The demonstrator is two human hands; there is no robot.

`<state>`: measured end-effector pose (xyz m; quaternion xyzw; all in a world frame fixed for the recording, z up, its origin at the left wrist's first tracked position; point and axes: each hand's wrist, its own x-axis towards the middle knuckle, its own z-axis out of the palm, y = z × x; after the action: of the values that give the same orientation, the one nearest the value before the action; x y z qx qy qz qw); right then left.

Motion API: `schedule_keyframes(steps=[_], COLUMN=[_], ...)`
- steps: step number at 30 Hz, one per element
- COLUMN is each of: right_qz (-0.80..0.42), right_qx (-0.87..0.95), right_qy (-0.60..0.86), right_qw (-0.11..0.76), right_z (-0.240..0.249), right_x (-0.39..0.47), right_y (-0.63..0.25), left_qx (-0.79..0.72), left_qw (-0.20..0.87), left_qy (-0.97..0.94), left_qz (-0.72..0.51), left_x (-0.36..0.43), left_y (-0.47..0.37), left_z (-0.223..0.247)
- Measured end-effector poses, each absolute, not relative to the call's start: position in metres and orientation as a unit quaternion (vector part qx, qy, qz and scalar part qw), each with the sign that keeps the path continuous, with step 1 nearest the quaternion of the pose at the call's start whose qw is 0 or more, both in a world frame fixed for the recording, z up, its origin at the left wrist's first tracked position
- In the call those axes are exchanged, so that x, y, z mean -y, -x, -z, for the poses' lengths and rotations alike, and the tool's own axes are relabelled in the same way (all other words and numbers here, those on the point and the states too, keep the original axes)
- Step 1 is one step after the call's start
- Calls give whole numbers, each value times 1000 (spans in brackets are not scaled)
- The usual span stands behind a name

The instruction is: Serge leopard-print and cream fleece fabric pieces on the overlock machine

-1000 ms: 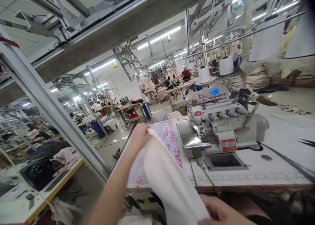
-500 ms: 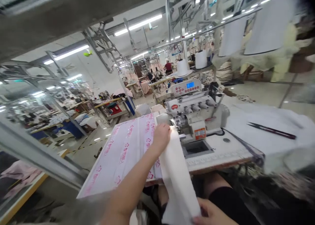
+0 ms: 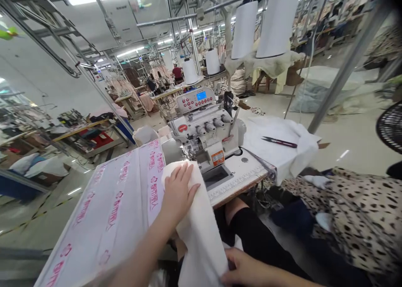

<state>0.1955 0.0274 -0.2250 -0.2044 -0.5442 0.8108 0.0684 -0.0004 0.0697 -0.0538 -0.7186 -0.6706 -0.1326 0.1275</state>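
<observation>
A strip of white fabric (image 3: 202,220) runs from the front of an overlock sewing machine (image 3: 201,127) down over the table edge toward my lap. My left hand (image 3: 179,190) lies flat on its upper end, fingers stretched out, just in front of the needle area. Lower down, my right hand (image 3: 240,267) pinches the fabric's right edge between thumb and fingers. The left hand partly covers the cloth. The machine's display is lit blue.
Pink-printed white covering (image 3: 116,203) spreads over the table's left side. Dark thread snips (image 3: 279,142) lie on white cloth (image 3: 292,157) to the right. Spotted fabric (image 3: 354,207) is heaped at lower right, near a black fan (image 3: 391,125). Thread cones (image 3: 245,29) stand behind.
The view has turned to the right. My left hand has come back from beside the needle area and flattened on the fabric. My right hand still grips the lower edge.
</observation>
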Motion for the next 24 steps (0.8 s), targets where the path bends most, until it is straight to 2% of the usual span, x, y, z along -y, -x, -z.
schedule_keyframes(steps=[5, 8, 11, 13, 15, 16, 18, 20, 22, 24], right_qz=[-818, -816, -803, -798, -798, -799, -796, -791, -787, -787], right_qx=[536, 534, 544, 550, 554, 554, 560, 567, 572, 573], right_qy=[173, 176, 198, 208, 202, 198, 198, 204, 208, 206], right_qw=[119, 136, 137, 133, 128, 124, 115, 107, 101, 93], right_z=[212, 214, 221, 225, 228, 228, 228, 228, 228, 230], right_x=[-44, -49, -48, -46, -45, -45, -44, -43, -42, -41], right_y=[-190, -187, -187, -189, -192, -193, -195, -196, -196, -195], left_qx=[672, 656, 640, 664, 685, 682, 649, 613, 604, 616], left_qw=[142, 94, 21, -11, -98, -177, -366, -485, -494, -427], left_qy=[720, 737, 699, 567, 405, 343, 264, 224, 218, 245], left_qz=[98, 133, 318, 487, 598, 621, 613, 581, 586, 615], left_x=[-90, -95, -89, -79, -66, -59, -46, -36, -31, -29], left_y=[4, 10, 24, 35, 44, 46, 45, 40, 35, 34], left_z=[47, 44, 48, 57, 68, 74, 83, 86, 85, 83])
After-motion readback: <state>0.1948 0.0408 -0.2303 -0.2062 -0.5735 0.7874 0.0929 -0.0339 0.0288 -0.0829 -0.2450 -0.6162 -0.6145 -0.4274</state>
